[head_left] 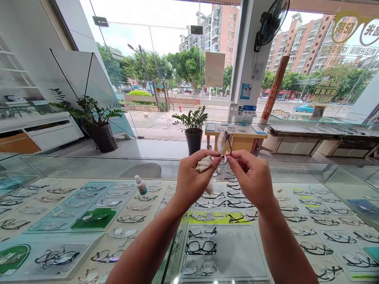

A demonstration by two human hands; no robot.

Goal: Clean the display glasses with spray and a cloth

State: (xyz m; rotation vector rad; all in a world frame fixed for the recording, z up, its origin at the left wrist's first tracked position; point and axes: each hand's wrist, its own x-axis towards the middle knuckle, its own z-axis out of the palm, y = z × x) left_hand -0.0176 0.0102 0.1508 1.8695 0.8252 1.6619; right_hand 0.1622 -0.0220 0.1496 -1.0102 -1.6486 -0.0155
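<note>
Above a glass display case, my two hands meet around a pair of eyeglasses (222, 142) held up on edge, a clear lens facing sideways. My left hand (195, 173) pinches the frame between thumb and fingers and has a bunched pale cloth (204, 164) tucked in its palm. Close beside it, my right hand (251, 173) is closed, thumb against fingers, at the other side of the eyeglasses, with a small white bit at its fingertips. Exactly which part it grips is too small to make out.
Many eyeglasses lie in rows in the glass display case (237, 252) below my arms. A small white bottle (140, 184) stands on the glass to the left. Potted plants (194, 130) and a wooden counter (237, 142) are beyond, before the glass front.
</note>
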